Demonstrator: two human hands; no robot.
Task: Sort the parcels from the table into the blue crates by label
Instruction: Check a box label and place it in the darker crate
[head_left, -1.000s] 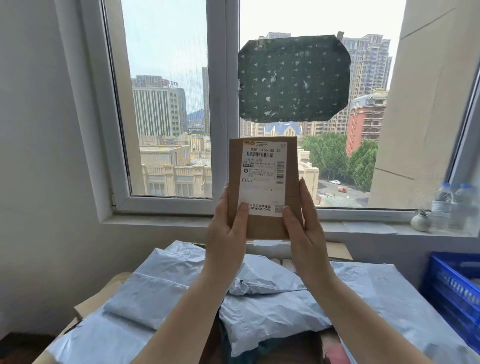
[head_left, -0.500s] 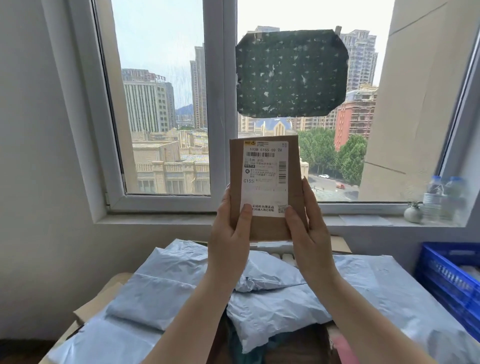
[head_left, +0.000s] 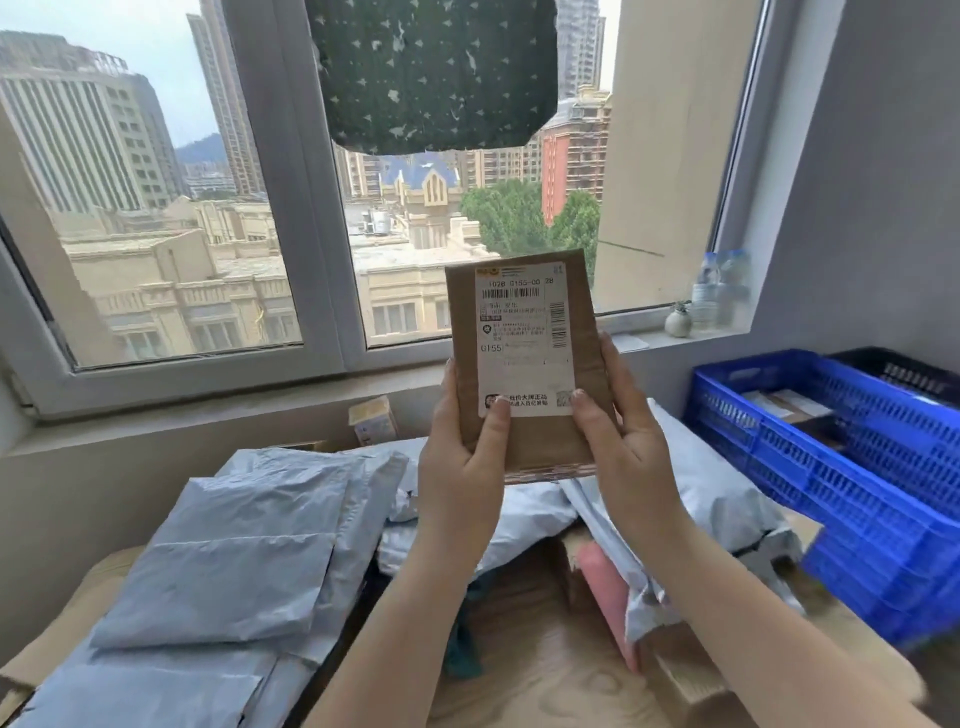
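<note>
I hold a small brown cardboard parcel upright in front of the window, its white shipping label facing me. My left hand grips its lower left edge, thumb on the label's bottom corner. My right hand grips its lower right edge. Below lies a heap of pale grey-blue mailer bags on the wooden table. A blue crate stands to the right and holds some flat parcels.
A pink parcel and brown boxes lie among the bags. A small box stands near the sill. A dark crate sits behind the blue one. Bottles and a small vase stand on the sill.
The view has dropped and turned right, bringing the blue crate further into sight. The parcel sits lower and further right in view, still held by both hands.
</note>
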